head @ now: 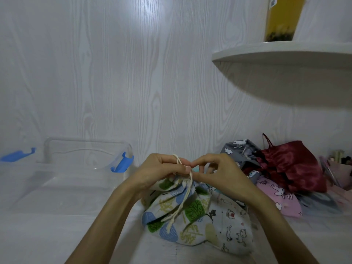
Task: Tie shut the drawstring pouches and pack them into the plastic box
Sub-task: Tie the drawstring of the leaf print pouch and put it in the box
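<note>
At bench centre, just right of the clear plastic box with blue latches (83, 168), sits the leaf-print cotton drawstring pouch (177, 210). Soft, light, floppy; I judge the gathered neck and the cream cord (187, 184) the only sure holds. My left hand (162, 171) pinches the cord, fingers curled; my right hand (221, 173) pinches it beside the neck. Both wrists raised, forearms converging. More pouches (282, 168) heaped to the right.

A cream cord (187, 184) is pinched by the left hand (162, 171) and right hand (219, 173) above a leaf-print pouch (177, 212); the clear box (83, 168) is seen at nine o'clock.
</note>
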